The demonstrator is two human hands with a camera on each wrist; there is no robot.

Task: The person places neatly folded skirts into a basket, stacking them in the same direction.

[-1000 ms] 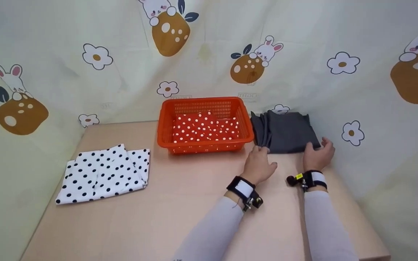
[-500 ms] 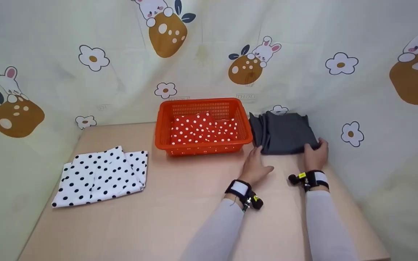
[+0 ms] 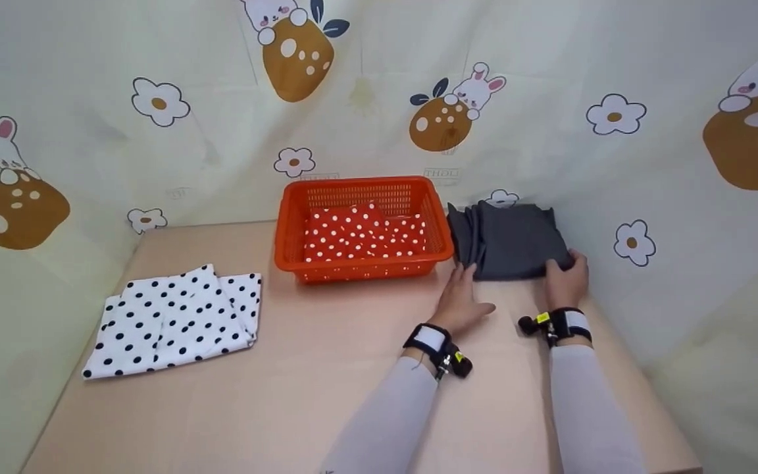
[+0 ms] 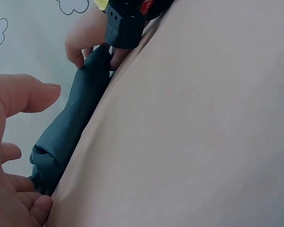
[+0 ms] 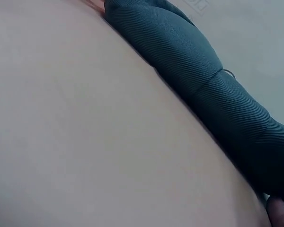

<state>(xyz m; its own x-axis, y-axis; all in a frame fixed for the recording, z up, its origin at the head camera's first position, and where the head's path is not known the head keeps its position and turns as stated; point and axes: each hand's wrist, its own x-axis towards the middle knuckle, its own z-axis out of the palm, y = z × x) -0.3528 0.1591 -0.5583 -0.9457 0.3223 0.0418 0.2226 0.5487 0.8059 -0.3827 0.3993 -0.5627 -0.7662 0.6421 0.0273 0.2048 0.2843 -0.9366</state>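
Grey cloth — right hand clamped on one corner, left hand spread against another

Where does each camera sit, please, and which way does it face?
Head: worn on the head, facing forward and down at the table, orange basket and dark cloth; left hand, right hand and sleeves show.
Left wrist: worn there, facing the dark cloth's near side; the left hand shows close, the right hand beyond.
Right wrist: worn there, facing the same side; bits of both hands show at the frame's borders.
Both wrist views share the dark cloth and table.
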